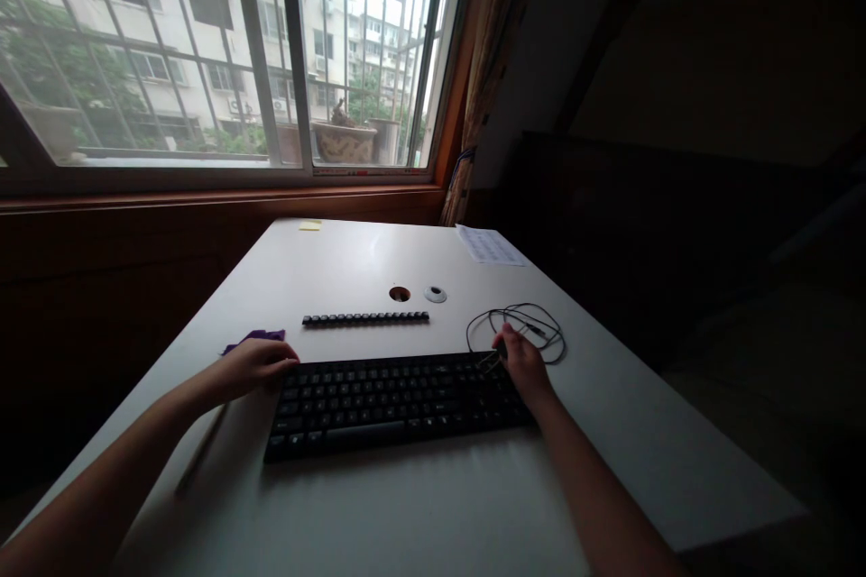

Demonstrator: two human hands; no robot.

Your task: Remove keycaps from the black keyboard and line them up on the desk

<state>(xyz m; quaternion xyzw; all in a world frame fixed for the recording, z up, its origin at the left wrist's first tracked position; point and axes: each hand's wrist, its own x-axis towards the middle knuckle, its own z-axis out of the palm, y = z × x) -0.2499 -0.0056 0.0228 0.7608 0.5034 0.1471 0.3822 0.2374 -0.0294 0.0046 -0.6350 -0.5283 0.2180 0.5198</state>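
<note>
A black keyboard (379, 398) lies flat on the white table in the head view, tilted slightly to the right. My left hand (261, 362) grips its upper left corner, thumb and fingers closed at the edge. Over the number pad, my right hand (524, 365) holds a wire keycap puller (490, 362), its thin prongs pointing down to the left at the keys. Whether the prongs touch a key I cannot tell. Behind the keyboard stands a straight row of black keycaps (365, 318). A purple cloth (265, 337) lies partly hidden behind my left hand.
A coiled black cable (551, 334) lies behind my right hand. Farther back are a round table hole (400, 294), its white cover (436, 295), a printed sheet (491, 245) and a yellow note (309, 225). A thin stick (201, 449) lies left of the keyboard.
</note>
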